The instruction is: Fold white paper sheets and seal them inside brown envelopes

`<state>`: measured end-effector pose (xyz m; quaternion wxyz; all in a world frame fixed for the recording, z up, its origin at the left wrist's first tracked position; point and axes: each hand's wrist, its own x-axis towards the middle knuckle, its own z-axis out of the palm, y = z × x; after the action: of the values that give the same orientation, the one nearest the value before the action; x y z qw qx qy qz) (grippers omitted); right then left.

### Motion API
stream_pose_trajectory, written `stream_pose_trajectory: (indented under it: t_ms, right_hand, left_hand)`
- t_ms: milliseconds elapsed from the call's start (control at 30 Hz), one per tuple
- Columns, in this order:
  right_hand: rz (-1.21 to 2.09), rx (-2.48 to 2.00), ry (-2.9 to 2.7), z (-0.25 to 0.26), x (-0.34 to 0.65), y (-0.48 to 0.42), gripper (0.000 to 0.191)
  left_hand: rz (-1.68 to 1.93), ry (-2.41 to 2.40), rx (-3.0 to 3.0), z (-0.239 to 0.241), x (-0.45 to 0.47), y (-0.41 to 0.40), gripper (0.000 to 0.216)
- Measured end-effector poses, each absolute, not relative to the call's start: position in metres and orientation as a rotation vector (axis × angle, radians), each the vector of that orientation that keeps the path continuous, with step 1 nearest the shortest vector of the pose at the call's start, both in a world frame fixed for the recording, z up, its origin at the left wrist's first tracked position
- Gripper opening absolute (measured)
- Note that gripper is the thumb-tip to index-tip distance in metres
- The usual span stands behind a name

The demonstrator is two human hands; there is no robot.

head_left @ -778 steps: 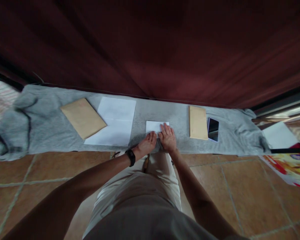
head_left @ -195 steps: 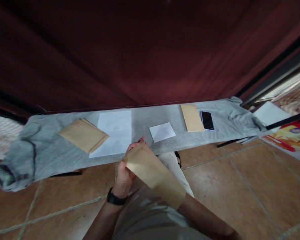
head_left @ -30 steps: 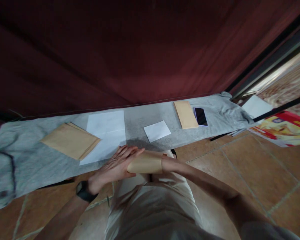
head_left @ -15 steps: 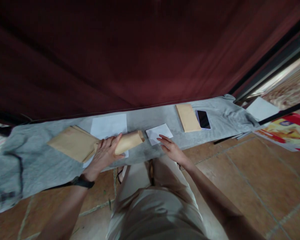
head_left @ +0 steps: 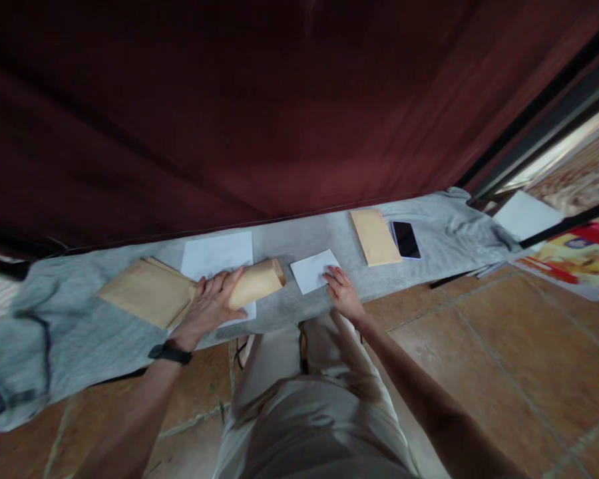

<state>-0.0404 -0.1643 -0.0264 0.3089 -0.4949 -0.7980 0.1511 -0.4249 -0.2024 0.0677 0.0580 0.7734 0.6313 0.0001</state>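
Observation:
My left hand, with a dark watch on the wrist, grips a brown paper envelope between thumb and fingers. The envelope bulges a little, and its mouth on the right end gapes. Beneath it lies a large white paper sheet. My right hand is at the right edge of a small white folded paper, fingers curled together over that edge; the thumb is mostly hidden. A short gap separates the envelope's mouth from the folded paper.
Several brown envelopes lie piled at the left. A tan envelope stack and a phone lie at the right. Grey cloth covers the narrow bench, with a dark red curtain behind it.
My right hand has shifted slightly right, from over the folded paper to its right edge, and its fingers have drawn together. My left hand stays on the envelope.

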Motion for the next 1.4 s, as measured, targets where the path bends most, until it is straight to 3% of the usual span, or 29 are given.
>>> stream_pose_trajectory:
  t_ms: [233, 367, 567, 733, 933, 1233, 1400]
  right_hand:
    - [0.270, -1.399, -2.060, -0.036, -0.049, -0.171, 0.047]
    - [0.260, -1.429, -2.030, -0.037, -0.049, -0.171, 0.048]
    - [0.261, -1.493, -1.920, -0.025, -0.043, -0.150, 0.051]
    - [0.281, -1.787, -1.883, -0.010, -0.038, -0.131, 0.047]
    - [0.328, -1.952, -1.939, 0.002, -0.041, -0.124, 0.039]
    - [0.851, -1.768, -1.597, -0.001, -0.026, -0.108, 0.005]
    - [1.058, -1.630, -1.530, -0.003, -0.005, -0.114, 0.012]
  left_hand:
    - [-0.155, 1.871, 2.250, 0.068, -0.430, -0.200, 0.115]
    - [-0.011, 1.862, 2.278, 0.072, -0.432, -0.205, 0.115]
    - [0.751, 1.634, 2.019, 0.056, -0.356, -0.241, 0.078]
    - [0.986, 1.369, 1.203, 0.023, -0.255, -0.260, 0.066]
    - [1.303, 1.354, 0.462, 0.031, -0.201, -0.228, 0.037]
    - [1.311, 1.444, 0.331, 0.032, -0.203, -0.210, 0.026]
    - [1.299, 1.454, 0.360, 0.026, -0.203, -0.199, 0.027]
